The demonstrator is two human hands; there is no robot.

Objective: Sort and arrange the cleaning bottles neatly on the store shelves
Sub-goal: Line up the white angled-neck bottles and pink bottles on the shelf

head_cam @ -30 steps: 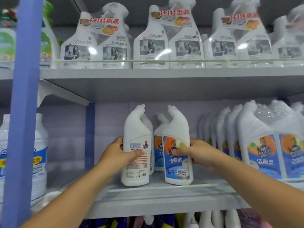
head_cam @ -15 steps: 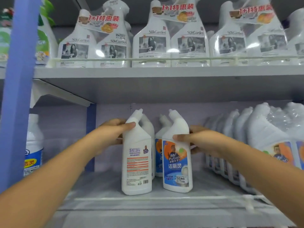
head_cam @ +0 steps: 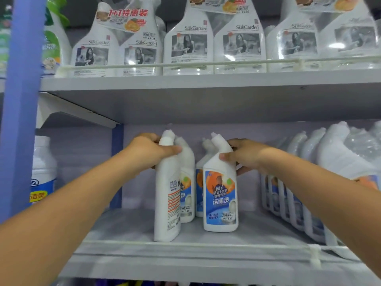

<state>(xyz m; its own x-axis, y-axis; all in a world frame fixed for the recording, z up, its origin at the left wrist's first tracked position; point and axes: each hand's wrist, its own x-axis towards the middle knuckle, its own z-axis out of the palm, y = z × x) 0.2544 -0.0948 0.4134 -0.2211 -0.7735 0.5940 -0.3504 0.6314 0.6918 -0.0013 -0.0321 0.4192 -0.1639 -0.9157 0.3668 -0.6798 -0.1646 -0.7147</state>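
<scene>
Two white angled-neck toilet cleaner bottles stand at the front of the middle shelf (head_cam: pixel 132 226). My left hand (head_cam: pixel 147 151) grips the neck of the left bottle (head_cam: pixel 167 203), which is turned sideways so its back label with orange stripes faces right. My right hand (head_cam: pixel 245 155) grips the shoulder of the right bottle (head_cam: pixel 220 201), whose blue and orange label faces me. Two more of the same bottles (head_cam: pixel 187 195) stand right behind them, partly hidden.
A tight row of the same bottles (head_cam: pixel 292 195) fills the shelf's right side. Paired white spray bottles (head_cam: pixel 187 44) line the upper shelf behind a rail. A blue upright post (head_cam: pixel 20 100) stands at left, with a large white jug (head_cam: pixel 42 172) behind it.
Both hands have slid from the bottles' bodies up to their necks. The left bottle has turned so its back label faces sideways. The view has moved closer.
</scene>
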